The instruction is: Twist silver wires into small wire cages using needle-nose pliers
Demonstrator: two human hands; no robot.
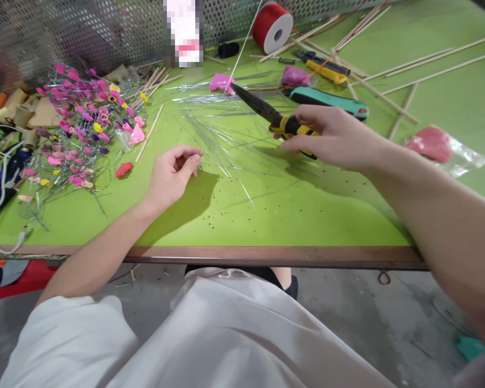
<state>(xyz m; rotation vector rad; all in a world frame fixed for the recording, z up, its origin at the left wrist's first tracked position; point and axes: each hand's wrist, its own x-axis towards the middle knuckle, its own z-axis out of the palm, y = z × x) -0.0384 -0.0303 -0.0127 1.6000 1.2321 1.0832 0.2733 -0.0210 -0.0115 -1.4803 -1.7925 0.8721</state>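
Steady the left hand, fingers seemingly pinching wire, clear of pliers the right hand's curled fingers grip.

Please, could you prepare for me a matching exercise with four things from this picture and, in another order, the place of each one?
Things:
1. pliers
2. red spool
3. white cable
4. small red lump

Places:
A. at the far left of the picture
B. on the table, just left of the left hand
C. in the right hand
D. at the back, near the perforated screen

Pairs: 1-C, 2-D, 3-A, 4-B
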